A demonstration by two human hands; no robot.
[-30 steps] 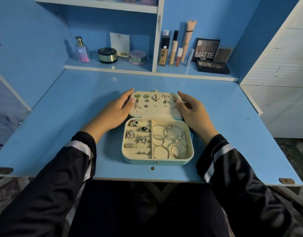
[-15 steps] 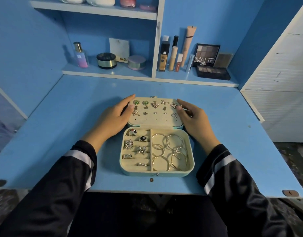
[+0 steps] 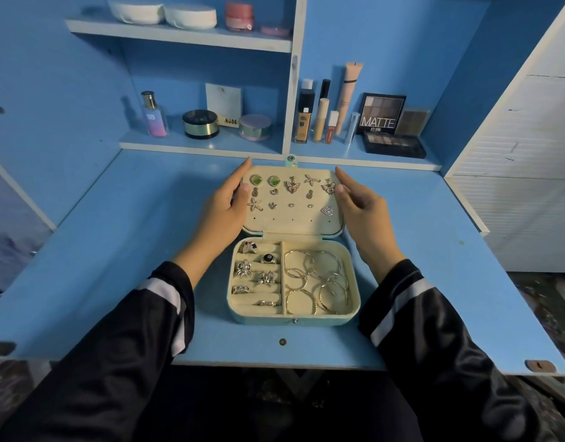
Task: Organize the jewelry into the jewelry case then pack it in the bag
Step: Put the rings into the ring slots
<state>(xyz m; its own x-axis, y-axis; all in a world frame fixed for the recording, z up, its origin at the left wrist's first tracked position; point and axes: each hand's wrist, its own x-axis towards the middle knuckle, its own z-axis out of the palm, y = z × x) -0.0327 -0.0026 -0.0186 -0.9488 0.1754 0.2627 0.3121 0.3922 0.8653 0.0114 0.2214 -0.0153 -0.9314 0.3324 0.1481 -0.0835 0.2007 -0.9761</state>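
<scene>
Lid (image 3: pixel 292 223) lifted higher, left hand (image 3: pixel 223 215), right hand (image 3: pixel 365 216) holding edges

This is a home dressing corner, a vanity nook. A blue worktop (image 3: pixel 115 250) is built into blue walls, with a white-edged shelf (image 3: pixel 211 145) just beyond the left hand (image 3: pixel 222 212) and right hand (image 3: pixel 364 215). Beyond the left hand stand a perfume bottle (image 3: pixel 153 116), a round black jar (image 3: pixel 200 124) and a lilac compact (image 3: pixel 255 127). Beyond the right hand are foundation and concealer tubes (image 3: pixel 321 119) and an eyeshadow palette (image 3: pixel 381 113) marked MATTE. A higher shelf (image 3: pixel 179 35) carries white pads (image 3: pixel 190 16) and a pink jar (image 3: pixel 238 15). Between the hands lies an open jewelry case (image 3: pixel 294 317) filled with rings and earrings. A white slatted cupboard (image 3: pixel 514 202) stands to the right of the right hand.
</scene>
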